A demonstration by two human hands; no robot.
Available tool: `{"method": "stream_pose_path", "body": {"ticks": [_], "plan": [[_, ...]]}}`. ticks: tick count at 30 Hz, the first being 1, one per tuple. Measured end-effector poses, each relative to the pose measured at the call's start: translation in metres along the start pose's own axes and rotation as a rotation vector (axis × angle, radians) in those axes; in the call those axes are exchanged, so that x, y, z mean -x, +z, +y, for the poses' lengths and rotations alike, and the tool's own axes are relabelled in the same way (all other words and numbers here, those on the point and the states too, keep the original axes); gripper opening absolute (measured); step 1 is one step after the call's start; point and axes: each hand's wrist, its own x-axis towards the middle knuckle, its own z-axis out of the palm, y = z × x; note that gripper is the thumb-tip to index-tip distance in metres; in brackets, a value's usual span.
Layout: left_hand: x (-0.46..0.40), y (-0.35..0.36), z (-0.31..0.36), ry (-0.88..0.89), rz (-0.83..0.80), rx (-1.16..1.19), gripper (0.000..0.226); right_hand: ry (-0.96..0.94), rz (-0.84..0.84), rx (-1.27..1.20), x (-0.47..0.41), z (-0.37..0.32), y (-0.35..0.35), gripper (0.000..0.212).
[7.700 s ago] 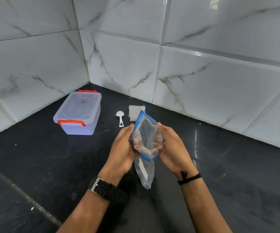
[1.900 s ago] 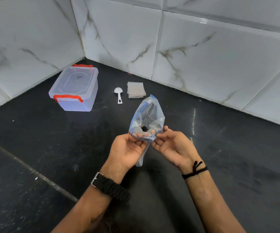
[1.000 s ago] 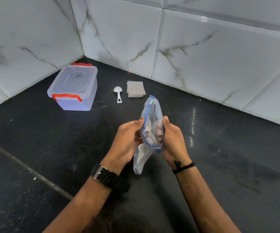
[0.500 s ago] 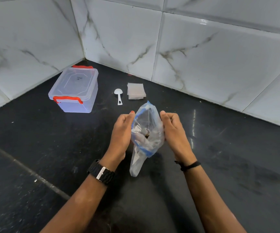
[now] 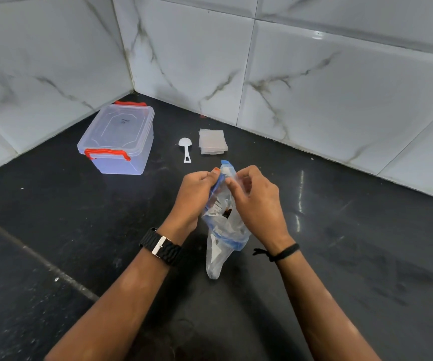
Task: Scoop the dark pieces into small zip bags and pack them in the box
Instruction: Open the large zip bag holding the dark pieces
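Black tabletop (image 5: 67, 230) in marble-tiled corner; left hand (image 5: 193, 195) and right hand (image 5: 255, 201) pinch blue-rimmed bag (image 5: 223, 230) mouth, fingers curled; film looks limp, light, slippery; grip the rim.

A black stone table (image 5: 366, 256), scuffed and crossed by a pale seam at the left, runs back to a corner of glossy white marble-look wall tiles (image 5: 314, 87) with grey veins, while a black watch (image 5: 161, 247) and a black wrist cord (image 5: 279, 254) are worn above it.
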Motion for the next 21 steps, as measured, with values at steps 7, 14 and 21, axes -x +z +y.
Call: {"method": "stream_pose_path", "body": {"ticks": [7, 14, 21], "plan": [[-0.009, -0.01, 0.003, -0.425, -0.256, 0.477, 0.028, 0.314, -0.064, -0.406, -0.014, 0.019, 0.001, 0.037], [-0.004, -0.002, -0.004, -0.166, -0.073, 0.156, 0.042, 0.51, -0.129, -0.784, -0.013, 0.027, 0.007, 0.033], [0.021, -0.009, 0.007, 0.327, 0.174, -0.327, 0.033, 0.132, -0.127, -0.311, -0.003, 0.009, -0.018, 0.042]]}}
